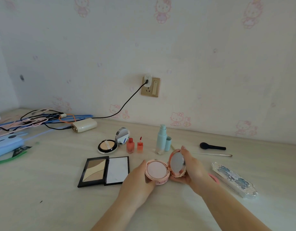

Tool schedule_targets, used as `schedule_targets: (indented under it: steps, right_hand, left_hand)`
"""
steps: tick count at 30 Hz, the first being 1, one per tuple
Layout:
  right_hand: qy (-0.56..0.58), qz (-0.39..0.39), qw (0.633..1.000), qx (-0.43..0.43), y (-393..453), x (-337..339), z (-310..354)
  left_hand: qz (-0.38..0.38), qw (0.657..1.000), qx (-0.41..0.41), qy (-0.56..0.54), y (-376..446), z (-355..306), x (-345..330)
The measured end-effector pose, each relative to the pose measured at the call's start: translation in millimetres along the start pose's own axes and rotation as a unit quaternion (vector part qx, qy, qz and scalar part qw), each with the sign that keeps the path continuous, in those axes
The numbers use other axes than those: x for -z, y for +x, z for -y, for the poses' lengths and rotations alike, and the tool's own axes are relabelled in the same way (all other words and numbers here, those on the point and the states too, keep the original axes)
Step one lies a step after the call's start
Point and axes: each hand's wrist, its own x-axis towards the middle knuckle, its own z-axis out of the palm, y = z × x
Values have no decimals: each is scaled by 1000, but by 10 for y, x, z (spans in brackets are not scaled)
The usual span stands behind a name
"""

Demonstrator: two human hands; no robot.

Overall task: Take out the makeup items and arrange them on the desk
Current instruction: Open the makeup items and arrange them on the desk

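A round pink compact [157, 170] stands open on the desk [44, 197] in front of me. My left hand [139, 177] grips its base from the left. My right hand [192, 167] holds its mirrored lid [177, 162] upright from the right. Behind lie an open black contour palette [104, 170], an open cushion compact [108, 146] with its mirror up, two small red lip tint bottles [134, 145], a pale blue pump bottle [162, 139], a black brush [212, 146] and a thin brush [212, 154].
A silvery ornate case [234, 180] lies at the right, with a pink item [214, 178] beside it. Tangled cables, hangers [35, 120] and a white power bank [84, 125] crowd the back left. A blue pouch [7, 145] sits at the left edge. A wall socket [150, 86] holds a charger.
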Motion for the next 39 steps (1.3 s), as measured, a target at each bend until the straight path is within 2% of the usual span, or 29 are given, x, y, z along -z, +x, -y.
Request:
schedule_targets:
  steps: [9,18,28,34,39]
  right_hand:
    - [-42,-5,999,-23,82,-13,31]
    - [-66,17,997,-42,153,-137,132]
    - [-85,46,995,-15,130,-174,136]
    - [-193,21,979,66,89,-64,160]
    - [-165,22,983,81,61,77,116]
  left_hand:
    - [4,1000,13,10,43,-9,5]
    - [6,997,65,-49,129,109,-26]
    - [-19,990,9,-141,95,117,32]
    - [-60,992,-52,-96,38,151,-73]
    - [-88,989,-93,-71,15,123,-103]
